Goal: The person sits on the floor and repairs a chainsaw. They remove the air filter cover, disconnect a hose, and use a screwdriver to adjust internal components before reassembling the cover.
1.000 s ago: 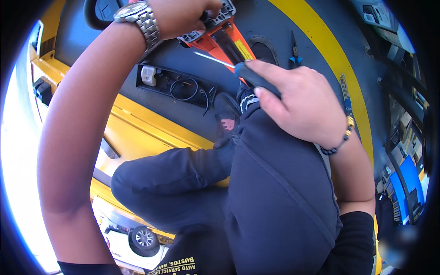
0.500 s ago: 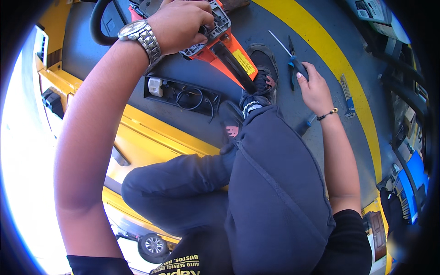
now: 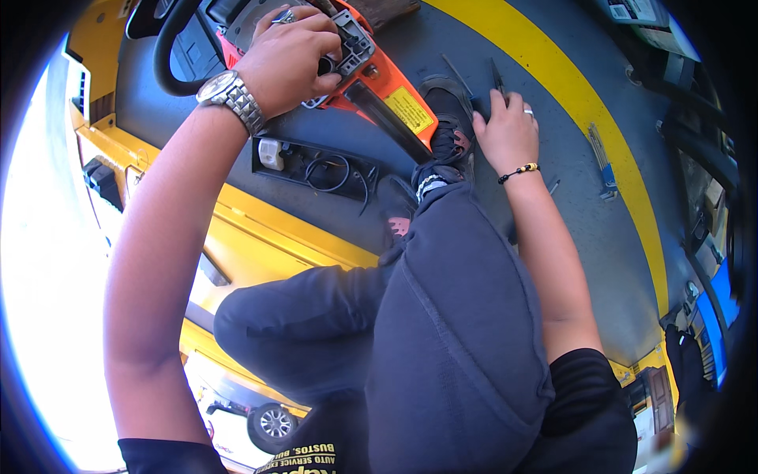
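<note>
Orange chainsaw [image 3: 379, 87] lay on the grey floor [image 3: 568, 197] ahead of the knees, left hand [image 3: 288, 59] clamped over its engine housing, right hand [image 3: 505, 130] pressed on a blue-handled tool [image 3: 483, 103] just beside the black shoe [image 3: 446, 130], fingers closed around the handle.

A person's left hand [image 3: 288, 59], wristwatch [image 3: 233, 96] on the wrist, grips the top of an orange chainsaw [image 3: 371, 75] while the right hand [image 3: 505, 130] rests on a dark tool [image 3: 497, 83] on the grey floor [image 3: 553, 205], beside a black shoe [image 3: 446, 126].
</note>
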Available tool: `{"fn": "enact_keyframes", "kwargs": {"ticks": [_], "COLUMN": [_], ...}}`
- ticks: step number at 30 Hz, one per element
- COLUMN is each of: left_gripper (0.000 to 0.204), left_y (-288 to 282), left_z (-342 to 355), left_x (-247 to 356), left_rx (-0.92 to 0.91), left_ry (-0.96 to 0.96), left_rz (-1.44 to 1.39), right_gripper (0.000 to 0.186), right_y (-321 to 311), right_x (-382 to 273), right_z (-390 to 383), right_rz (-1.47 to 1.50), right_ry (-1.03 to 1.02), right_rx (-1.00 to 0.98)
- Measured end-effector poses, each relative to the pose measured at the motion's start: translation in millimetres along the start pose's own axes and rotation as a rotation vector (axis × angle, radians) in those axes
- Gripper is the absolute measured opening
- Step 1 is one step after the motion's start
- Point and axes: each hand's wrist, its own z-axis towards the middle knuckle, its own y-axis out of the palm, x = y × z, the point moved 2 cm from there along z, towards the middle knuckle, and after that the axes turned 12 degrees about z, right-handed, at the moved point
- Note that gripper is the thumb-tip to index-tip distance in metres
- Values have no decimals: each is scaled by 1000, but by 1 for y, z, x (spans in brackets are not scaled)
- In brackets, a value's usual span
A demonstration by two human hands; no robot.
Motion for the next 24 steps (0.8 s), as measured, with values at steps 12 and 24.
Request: {"fn": "enact_keyframes", "kwargs": {"ticks": [12, 24], "left_gripper": [41, 45], "left_y": [-12, 0], "left_z": [11, 3], "left_x": [-6, -7], "left_rx": [-112, -40], "left_ry": [34, 55], "left_rz": [-211, -220], "right_gripper": [23, 22], "right_y": [-44, -60], "right_x": [-137, -157], "right_z": [102, 98], "right_rz": [611, 559], "right_ry": [-611, -480], "right_rx": [-313, -382]}}
